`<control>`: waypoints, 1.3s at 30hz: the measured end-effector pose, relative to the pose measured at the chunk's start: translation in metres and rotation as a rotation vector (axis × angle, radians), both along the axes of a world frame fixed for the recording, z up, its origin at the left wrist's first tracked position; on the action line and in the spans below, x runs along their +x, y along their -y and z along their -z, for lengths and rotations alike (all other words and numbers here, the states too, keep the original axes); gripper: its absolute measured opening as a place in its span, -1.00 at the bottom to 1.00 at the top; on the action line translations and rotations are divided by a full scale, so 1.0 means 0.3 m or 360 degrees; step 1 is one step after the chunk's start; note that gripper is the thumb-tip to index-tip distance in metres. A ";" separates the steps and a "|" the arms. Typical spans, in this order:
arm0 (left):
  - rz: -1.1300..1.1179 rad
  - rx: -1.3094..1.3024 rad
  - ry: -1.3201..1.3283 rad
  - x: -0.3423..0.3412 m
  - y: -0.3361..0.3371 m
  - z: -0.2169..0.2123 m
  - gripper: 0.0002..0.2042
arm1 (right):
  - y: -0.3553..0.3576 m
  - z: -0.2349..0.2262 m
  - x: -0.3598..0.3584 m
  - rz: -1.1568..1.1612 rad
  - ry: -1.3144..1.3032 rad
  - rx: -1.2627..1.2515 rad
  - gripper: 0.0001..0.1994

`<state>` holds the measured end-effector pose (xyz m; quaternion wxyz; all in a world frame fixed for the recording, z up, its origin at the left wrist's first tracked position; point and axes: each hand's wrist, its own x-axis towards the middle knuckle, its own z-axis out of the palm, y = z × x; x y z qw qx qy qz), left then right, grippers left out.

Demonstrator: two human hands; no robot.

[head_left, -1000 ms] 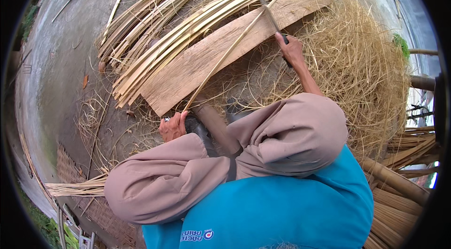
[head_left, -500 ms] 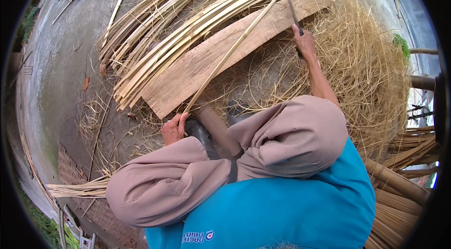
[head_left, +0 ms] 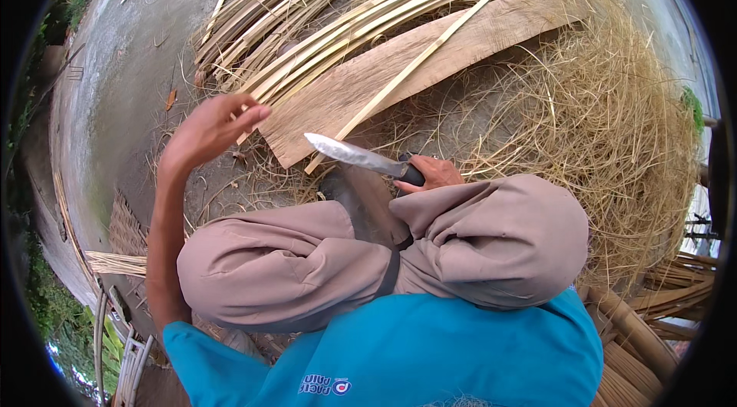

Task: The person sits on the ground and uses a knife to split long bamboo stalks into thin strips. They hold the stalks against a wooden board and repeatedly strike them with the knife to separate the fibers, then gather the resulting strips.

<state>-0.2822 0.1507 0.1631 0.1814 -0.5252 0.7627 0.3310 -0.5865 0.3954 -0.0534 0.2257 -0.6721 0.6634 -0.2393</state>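
Note:
I squat on a concrete floor, knees in tan trousers. My right hand (head_left: 431,173) rests by my right knee, closed on the dark handle of a long knife (head_left: 355,155) whose blade points left. My left hand (head_left: 213,127) is raised with fingers apart, holding nothing, just short of the near ends of a bundle of split bamboo strips (head_left: 368,15). A single thin bamboo strip (head_left: 430,54) lies diagonally across a wooden plank (head_left: 418,61), its near end by the knife.
A large heap of fine straw-coloured shavings (head_left: 614,130) fills the right side. More bamboo pieces (head_left: 660,292) lie at the lower right. A small bundle of strips (head_left: 115,261) and a woven mat edge (head_left: 123,226) lie at the left. Grass (head_left: 61,315) borders the concrete.
My right hand has pulled the knife back from the far end of the strip to my knee. My left hand has let go of the strip's near end and reached left toward the bundle.

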 end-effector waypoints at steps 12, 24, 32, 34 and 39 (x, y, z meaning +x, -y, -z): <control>0.0369 -0.1113 -0.0695 -0.966 -0.113 0.826 0.03 | 0.106 -0.099 0.026 -0.0245 0.0637 0.0502 -0.67; 0.0325 -0.1195 -0.0835 -1.191 0.000 0.854 0.33 | 0.126 0.007 -0.032 0.0337 0.1084 0.0886 -0.60; 0.0443 -0.1114 -0.0576 -1.170 0.000 0.818 0.17 | 0.099 0.039 -0.007 0.0360 0.1036 0.0858 -0.66; 0.0435 -0.1128 -0.0583 -1.166 0.000 0.824 0.17 | 0.081 0.035 0.022 0.0081 0.0739 0.0766 -0.69; 0.0428 -0.1132 -0.0618 -1.170 0.000 0.823 0.17 | 0.110 0.043 0.022 0.0093 0.0929 0.0873 -0.67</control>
